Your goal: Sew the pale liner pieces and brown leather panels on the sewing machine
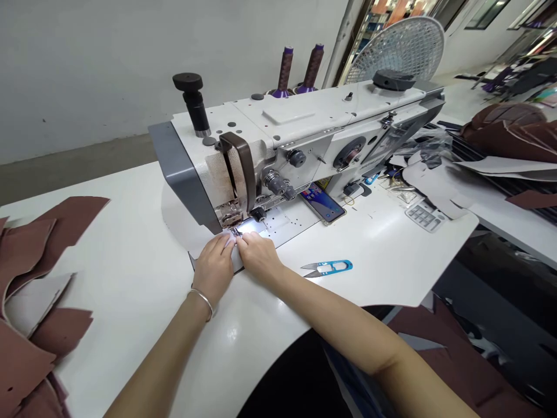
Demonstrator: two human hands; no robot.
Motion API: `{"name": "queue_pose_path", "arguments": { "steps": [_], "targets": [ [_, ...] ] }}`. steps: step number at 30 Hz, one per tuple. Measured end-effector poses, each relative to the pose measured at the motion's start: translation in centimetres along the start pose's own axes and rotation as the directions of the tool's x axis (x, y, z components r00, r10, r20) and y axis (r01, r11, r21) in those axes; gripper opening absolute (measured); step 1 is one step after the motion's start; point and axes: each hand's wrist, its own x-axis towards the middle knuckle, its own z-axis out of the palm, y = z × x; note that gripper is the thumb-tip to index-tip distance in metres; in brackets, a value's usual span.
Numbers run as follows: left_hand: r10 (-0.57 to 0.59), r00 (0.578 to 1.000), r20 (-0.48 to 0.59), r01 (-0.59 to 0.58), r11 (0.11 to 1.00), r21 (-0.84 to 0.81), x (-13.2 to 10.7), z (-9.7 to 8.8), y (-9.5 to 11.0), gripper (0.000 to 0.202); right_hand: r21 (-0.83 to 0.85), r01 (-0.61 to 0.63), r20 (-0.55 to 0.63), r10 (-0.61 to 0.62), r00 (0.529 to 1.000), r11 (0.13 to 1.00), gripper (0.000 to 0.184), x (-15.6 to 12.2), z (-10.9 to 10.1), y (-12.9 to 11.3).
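My left hand (214,261) and my right hand (259,254) are close together in front of the presser foot (235,231) of a white industrial sewing machine (300,125). Bent fingers and thumbs pinch inward on both hands, right at the lit needle area. Whatever lies between the fingertips is mostly hidden; only a bit of something pale shows there. On the white table (243,342), to the right of my right hand, lie blue thread snips (342,266) with their blades pointing left.
Brown cut panels (65,232) are piled at the left. A phone (324,203) lies under the machine arm. Two brown thread cones (285,72) and a fan (398,49) stand behind. More brown pieces (513,136) are stacked at the right, beside pale scraps (435,180).
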Motion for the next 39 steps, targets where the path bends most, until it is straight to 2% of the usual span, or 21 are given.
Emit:
{"name": "queue_pose_path", "arguments": {
  "steps": [11,18,29,39],
  "targets": [
    [-0.038,0.998,0.045,0.040,0.998,-0.056,0.3,0.7,-2.1,0.044,-0.035,-0.027,-0.034,0.026,0.999,0.999,0.019,0.0,0.7,-0.1],
    [-0.061,0.993,0.100,0.063,0.998,-0.008,0.4,0.8,-2.0,0.044,-0.070,-0.045,-0.051,0.041,0.998,0.997,0.017,-0.1,0.5,-0.3],
    [-0.079,0.992,0.103,0.081,0.997,-0.009,0.4,1.0,-2.0,0.047,-0.099,-0.062,-0.091,0.053,0.994,0.993,0.021,-0.2,0.9,-0.4],
    [-0.104,0.983,0.148,0.112,0.993,-0.040,0.4,0.5,-1.4,0.045,-0.061,-0.042,-0.203,0.028,0.979,0.997,0.021,-0.2,1.0,-0.5]
  ]
}}
